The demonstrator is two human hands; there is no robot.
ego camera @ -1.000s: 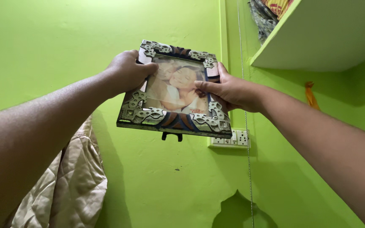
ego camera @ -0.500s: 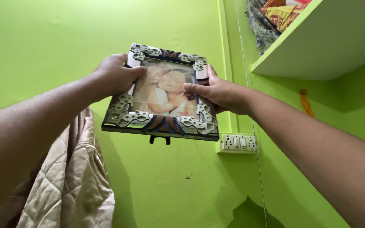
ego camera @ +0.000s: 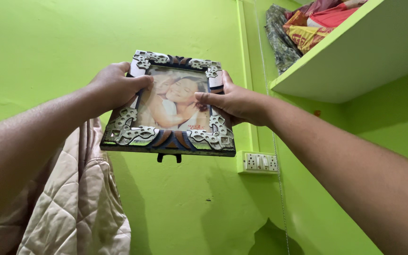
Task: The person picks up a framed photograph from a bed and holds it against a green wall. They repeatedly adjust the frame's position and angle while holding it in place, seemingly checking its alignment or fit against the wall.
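Note:
An ornate picture frame (ego camera: 171,137) with silver metalwork and a photo of two people is held up in front of a green wall. My left hand (ego camera: 116,87) grips its upper left edge, thumb over the front. My right hand (ego camera: 237,101) grips the upper right edge, thumb on the glass. The frame tilts, its top leaning away from me. A small dark stand foot (ego camera: 169,157) sticks out below its lower edge.
A beige quilted jacket (ego camera: 67,208) hangs on the wall at lower left. A white switch and socket plate (ego camera: 259,162) sits to the right of the frame. A white shelf (ego camera: 355,56) at upper right carries folded cloth (ego camera: 308,28). A thin cord (ego camera: 272,132) hangs down the wall corner.
The view has shifted so the frame and hands sit further left and slightly higher in the picture. More of the shelf's cloth and the jacket shows. The grip on the frame is unchanged.

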